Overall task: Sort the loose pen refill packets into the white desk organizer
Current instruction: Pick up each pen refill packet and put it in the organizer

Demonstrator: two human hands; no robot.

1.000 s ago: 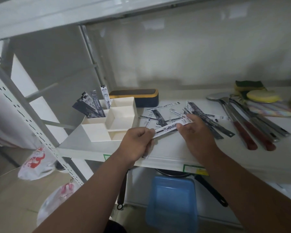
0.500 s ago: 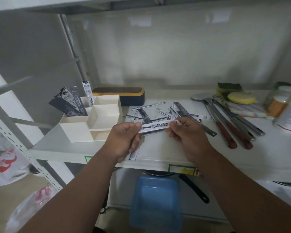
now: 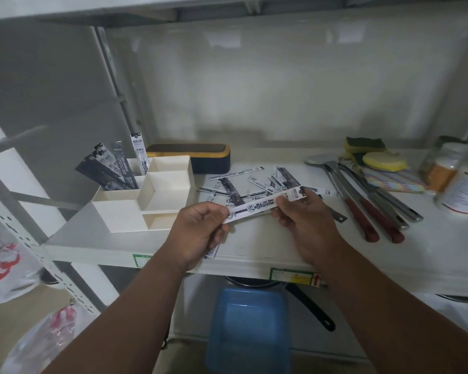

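Note:
I hold one white pen refill packet (image 3: 260, 207) level above the shelf, between both hands. My left hand (image 3: 197, 233) pinches its left end and my right hand (image 3: 305, 214) pinches its right end. Another packet's end shows below my left hand. Several loose refill packets (image 3: 254, 184) lie scattered on the shelf behind my hands. The white desk organizer (image 3: 146, 195) stands to the left. Its back left compartment holds several dark and white packets (image 3: 114, 168) standing upright; the other compartments look empty.
A dark box with a yellow rim (image 3: 197, 155) sits behind the organizer. Red-handled metal utensils (image 3: 368, 201), sponges (image 3: 373, 155) and jars (image 3: 459, 182) fill the right of the white shelf (image 3: 254, 247). A blue bin (image 3: 249, 325) and a pan handle sit below.
Both hands have lifted the packet off the pile and brought it closer to me. The view has shifted right, bringing the jars into sight.

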